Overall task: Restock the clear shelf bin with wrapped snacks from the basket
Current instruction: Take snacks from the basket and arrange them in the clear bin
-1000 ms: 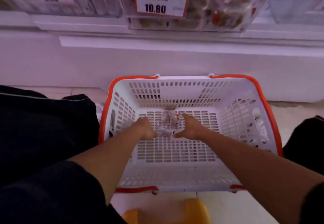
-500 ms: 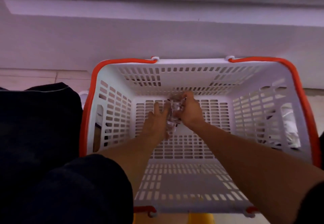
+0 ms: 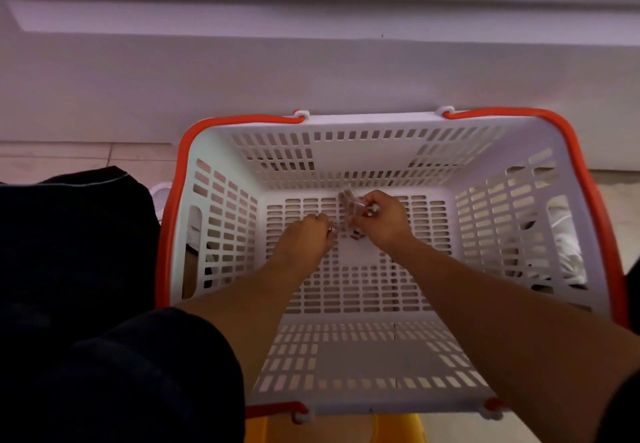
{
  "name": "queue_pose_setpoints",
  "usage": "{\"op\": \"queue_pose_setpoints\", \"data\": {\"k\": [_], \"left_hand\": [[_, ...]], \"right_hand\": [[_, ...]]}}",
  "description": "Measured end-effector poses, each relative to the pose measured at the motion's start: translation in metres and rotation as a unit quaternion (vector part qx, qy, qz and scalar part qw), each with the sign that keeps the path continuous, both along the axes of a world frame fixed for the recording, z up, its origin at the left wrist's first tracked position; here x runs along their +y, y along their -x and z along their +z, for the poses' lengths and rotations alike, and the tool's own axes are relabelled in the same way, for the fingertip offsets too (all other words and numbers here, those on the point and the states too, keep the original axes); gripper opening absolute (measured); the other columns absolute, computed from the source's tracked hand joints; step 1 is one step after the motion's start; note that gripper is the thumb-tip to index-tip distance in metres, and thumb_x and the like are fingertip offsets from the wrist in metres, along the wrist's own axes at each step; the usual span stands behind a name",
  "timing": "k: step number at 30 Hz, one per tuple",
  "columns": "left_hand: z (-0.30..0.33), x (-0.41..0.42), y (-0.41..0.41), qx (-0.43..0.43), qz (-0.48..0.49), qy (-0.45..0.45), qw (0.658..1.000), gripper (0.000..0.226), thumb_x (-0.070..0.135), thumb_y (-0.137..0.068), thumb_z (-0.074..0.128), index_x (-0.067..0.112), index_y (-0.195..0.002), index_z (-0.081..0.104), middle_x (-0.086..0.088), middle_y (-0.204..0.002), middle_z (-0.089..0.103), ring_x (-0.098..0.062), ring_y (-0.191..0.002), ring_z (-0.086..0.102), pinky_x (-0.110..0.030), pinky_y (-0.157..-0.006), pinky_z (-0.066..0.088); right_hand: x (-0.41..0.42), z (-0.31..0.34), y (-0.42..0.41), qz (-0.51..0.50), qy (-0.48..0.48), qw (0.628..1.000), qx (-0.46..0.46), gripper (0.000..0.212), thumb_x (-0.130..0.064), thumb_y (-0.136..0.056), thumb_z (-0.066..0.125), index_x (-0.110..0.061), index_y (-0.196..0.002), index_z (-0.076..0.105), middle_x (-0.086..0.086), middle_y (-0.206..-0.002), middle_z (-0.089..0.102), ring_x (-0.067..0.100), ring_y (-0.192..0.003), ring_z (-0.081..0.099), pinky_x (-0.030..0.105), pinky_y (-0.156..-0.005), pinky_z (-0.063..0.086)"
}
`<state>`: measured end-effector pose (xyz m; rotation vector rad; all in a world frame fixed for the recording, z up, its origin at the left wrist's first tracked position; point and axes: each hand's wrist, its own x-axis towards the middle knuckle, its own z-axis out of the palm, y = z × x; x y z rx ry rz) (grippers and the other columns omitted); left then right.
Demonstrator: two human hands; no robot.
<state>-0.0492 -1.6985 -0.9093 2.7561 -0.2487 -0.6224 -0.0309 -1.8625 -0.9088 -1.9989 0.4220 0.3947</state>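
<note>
Basket: a white slotted basket (image 3: 388, 123) with orange handles sits on the floor right below you, its far wall against a pale shelf base (image 3: 311, 71).
Your right hand: your right hand (image 3: 379, 220) reaches to the far middle of the basket floor, fingers curled round a small bunch of clear wrapped snacks (image 3: 349, 200) that stick out past its knuckles toward the far wall.
Your left hand: your left hand (image 3: 306, 236) lies just left of the right one, fingers bent inward at a small wrapped piece (image 3: 331, 231); the view is too small to say whether it grips it.
Loose snack: a piece with red marking (image 3: 355, 234) lies on the basket floor between your hands.
Near edge: a yellow object (image 3: 398, 428) shows below the basket.
Left side: dark clothing (image 3: 69, 252) fills the left of the view.
</note>
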Motion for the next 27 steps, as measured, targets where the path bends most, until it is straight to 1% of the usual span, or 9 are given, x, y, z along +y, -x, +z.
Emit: {"op": "queue_pose_setpoints", "data": {"k": [2, 4, 7, 9, 13, 19, 22, 24, 27], "left_hand": [[0.001, 0.006, 0.000, 0.026, 0.041, 0.060, 0.997, 0.029, 0.030, -0.099, 0.054, 0.014, -0.075, 0.055, -0.005, -0.069, 0.058, -0.026, -0.068, 0.061, -0.029, -0.059, 0.039], [0.005, 0.009, 0.000, 0.090, 0.163, 0.168, 0.968, 0.042, 0.027, -0.097, 0.061, 0.016, -0.058, 0.050, 0.002, -0.050, 0.052, -0.017, -0.048, 0.055, -0.025, -0.051, 0.039], [0.032, 0.004, -0.007, 0.230, 0.380, 0.344, 0.827, 0.024, 0.026, -0.095, 0.066, 0.009, -0.078, 0.073, -0.005, -0.059, 0.070, -0.017, -0.045, 0.063, -0.025, -0.045, 0.051], [0.057, 0.004, -0.016, 0.270, 0.420, 0.395, 0.772, 0.019, 0.026, -0.093, 0.066, 0.011, -0.087, 0.076, -0.011, -0.070, 0.074, -0.020, -0.050, 0.067, -0.025, -0.046, 0.052], [0.127, 0.007, -0.034, 0.300, 0.318, 0.457, 0.775, 0.019, 0.031, -0.096, 0.061, 0.014, -0.098, 0.070, -0.012, -0.080, 0.076, -0.023, -0.070, 0.075, -0.027, -0.051, 0.057], [0.276, -0.007, -0.047, 0.288, 0.128, 0.487, 0.815, 0.020, 0.029, -0.096, 0.063, 0.010, -0.091, 0.063, -0.009, -0.080, 0.076, -0.027, -0.074, 0.076, -0.026, -0.054, 0.058], [0.346, -0.003, -0.051, 0.269, 0.045, 0.434, 0.859, 0.024, 0.029, -0.096, 0.062, 0.006, -0.090, 0.066, -0.013, -0.087, 0.077, -0.024, -0.073, 0.076, -0.024, -0.053, 0.057], [0.383, -0.003, -0.051, 0.237, 0.038, 0.434, 0.868, 0.024, 0.028, -0.095, 0.063, 0.005, -0.091, 0.065, -0.015, -0.093, 0.073, -0.022, -0.069, 0.075, -0.022, -0.051, 0.056], [0.419, -0.007, -0.050, 0.188, 0.087, 0.489, 0.847, 0.028, 0.033, -0.096, 0.060, 0.006, -0.100, 0.063, -0.017, -0.092, 0.069, -0.022, -0.068, 0.075, -0.024, -0.050, 0.056]], "right_hand": [[-0.003, 0.005, -0.001, -0.019, -0.021, 0.999, 0.014, 0.029, 0.004, -0.072, 0.079, -0.010, -0.081, 0.056, 0.006, -0.073, 0.062, 0.017, -0.066, 0.056, 0.024, -0.058, 0.050], [-0.012, 0.016, -0.003, -0.026, -0.056, 0.997, 0.042, 0.031, 0.008, -0.075, 0.075, -0.010, -0.089, 0.055, 0.006, -0.079, 0.061, 0.019, -0.072, 0.057, 0.027, -0.061, 0.051], [-0.036, 0.050, -0.005, -0.017, -0.137, 0.978, 0.156, 0.038, 0.007, -0.082, 0.071, -0.011, -0.113, 0.057, 0.012, -0.103, 0.062, 0.022, -0.080, 0.064, 0.030, -0.064, 0.057], [-0.057, 0.080, -0.009, 0.027, -0.208, 0.951, 0.228, 0.024, 0.004, -0.085, 0.070, -0.012, -0.102, 0.065, 0.015, -0.101, 0.066, 0.026, -0.086, 0.068, 0.042, -0.074, 0.061], [-0.083, 0.161, -0.022, 0.184, -0.240, 0.912, 0.279, 0.022, -0.001, -0.087, 0.066, -0.008, -0.108, 0.065, 0.013, -0.099, 0.069, 0.026, -0.089, 0.069, 0.054, -0.086, 0.056], [-0.081, 0.308, -0.019, 0.241, -0.209, 0.936, 0.145, 0.043, -0.006, -0.085, 0.066, -0.007, -0.127, 0.056, 0.019, -0.115, 0.065, 0.032, -0.101, 0.063, 0.060, -0.095, 0.049], [-0.083, 0.365, -0.007, 0.253, -0.203, 0.943, 0.076, 0.045, -0.004, -0.088, 0.066, -0.014, -0.130, 0.056, 0.017, -0.110, 0.064, 0.032, -0.097, 0.061, 0.050, -0.083, 0.057], [-0.080, 0.395, -0.002, 0.258, -0.207, 0.943, 0.039, 0.039, -0.004, -0.089, 0.065, -0.006, -0.127, 0.057, 0.018, -0.103, 0.063, 0.032, -0.091, 0.061, 0.049, -0.081, 0.059], [-0.077, 0.425, -0.007, 0.209, -0.247, 0.946, -0.008, 0.039, -0.007, -0.087, 0.065, 0.002, -0.124, 0.055, 0.018, -0.104, 0.066, 0.030, -0.090, 0.066, 0.047, -0.077, 0.060]]}}
